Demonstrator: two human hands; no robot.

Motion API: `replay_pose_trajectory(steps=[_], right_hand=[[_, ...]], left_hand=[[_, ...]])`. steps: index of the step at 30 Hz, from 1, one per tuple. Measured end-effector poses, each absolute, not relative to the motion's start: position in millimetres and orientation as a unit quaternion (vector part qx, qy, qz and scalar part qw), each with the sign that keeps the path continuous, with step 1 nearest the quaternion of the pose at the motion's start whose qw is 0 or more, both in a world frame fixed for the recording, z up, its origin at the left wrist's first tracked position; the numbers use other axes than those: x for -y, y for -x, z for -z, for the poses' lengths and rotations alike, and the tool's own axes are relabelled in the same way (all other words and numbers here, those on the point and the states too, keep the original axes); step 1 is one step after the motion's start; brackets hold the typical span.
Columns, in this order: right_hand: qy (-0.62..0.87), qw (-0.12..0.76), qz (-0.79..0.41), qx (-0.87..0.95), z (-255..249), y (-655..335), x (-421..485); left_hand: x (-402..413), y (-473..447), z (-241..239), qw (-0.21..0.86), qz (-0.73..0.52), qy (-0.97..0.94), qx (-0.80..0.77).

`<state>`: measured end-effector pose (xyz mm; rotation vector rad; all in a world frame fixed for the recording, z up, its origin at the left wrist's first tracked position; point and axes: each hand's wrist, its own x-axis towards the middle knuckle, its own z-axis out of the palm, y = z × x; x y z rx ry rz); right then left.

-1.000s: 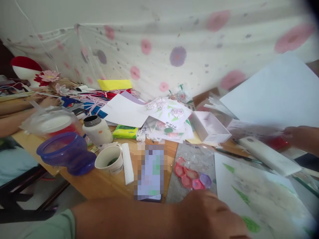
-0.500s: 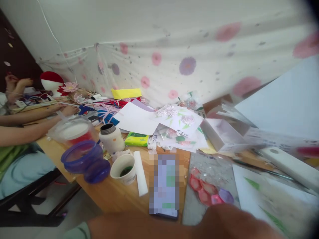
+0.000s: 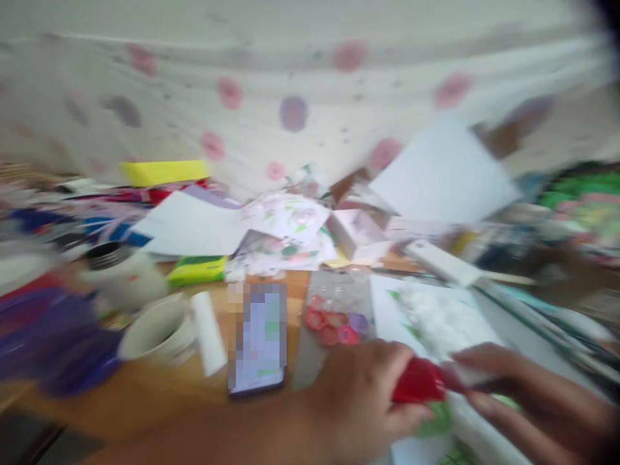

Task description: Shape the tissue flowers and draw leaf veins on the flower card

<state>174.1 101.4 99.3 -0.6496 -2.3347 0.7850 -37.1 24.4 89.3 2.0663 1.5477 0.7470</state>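
Red cap (image 3: 419, 381) sits between your two hands low in the head view, just over the near edge of the white sheet with green leaf shapes (image 3: 436, 323). Your left hand (image 3: 368, 400) is curled around its left end, fingers closed on it; your right hand (image 3: 513, 394) meets it from the other side, fingers pinched at its tip, though blur hides what exactly they grip. Half a second ago only your left hand showed at the bottom edge, with nothing red in it, and the right was out of sight. The picture is now heavily smeared and has swung right: the person at the far left is gone from view. Beyond your left hand lies the phone (image 3: 259, 336), with pink petal pieces (image 3: 334, 323) just past your knuckles and a paper cup (image 3: 159, 329) further left.
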Motion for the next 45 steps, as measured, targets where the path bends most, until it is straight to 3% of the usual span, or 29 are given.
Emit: replay_pose_trajectory(steps=[6, 11, 15, 20, 24, 37, 41, 45], right_hand=[[0.353, 0.266, -0.399, 0.803, -116.6, -154.8, -83.8], [0.346, 0.264, -0.446, 0.782, -113.0, -155.5, -80.6], [0.235, 0.284, -0.368, 0.854, -119.8, -166.7, -76.7], [0.194, 0.226, -0.263, 0.918, -121.0, -190.4, -72.1], [0.271, 0.251, -0.185, 0.911, -106.0, -195.3, -74.9], [0.244, 0.244, -0.268, 0.900, -109.6, -183.4, -82.8], [0.225, 0.308, -0.263, 0.886, -114.8, -182.9, -87.1], [0.279, 0.356, -0.346, 0.822, -122.1, -183.6, -88.3]], left_hand=[[-29.5, 41.8, -92.3, 0.228, -0.259, -0.757, -0.555], [-27.5, 38.1, -94.0, 0.282, -0.240, -0.745, -0.554], [-18.2, 33.2, -96.6, 0.366, -0.235, -0.715, -0.547], [-8.4, 29.6, -97.6, 0.441, -0.238, -0.701, -0.508], [-9.4, 31.0, -95.6, 0.412, -0.236, -0.704, -0.529], [-17.7, 34.0, -97.0, 0.383, -0.210, -0.707, -0.557], [-20.0, 38.0, -100.8, 0.388, -0.214, -0.709, -0.549], [-23.4, 41.6, -102.2, 0.384, -0.219, -0.708, -0.550]])
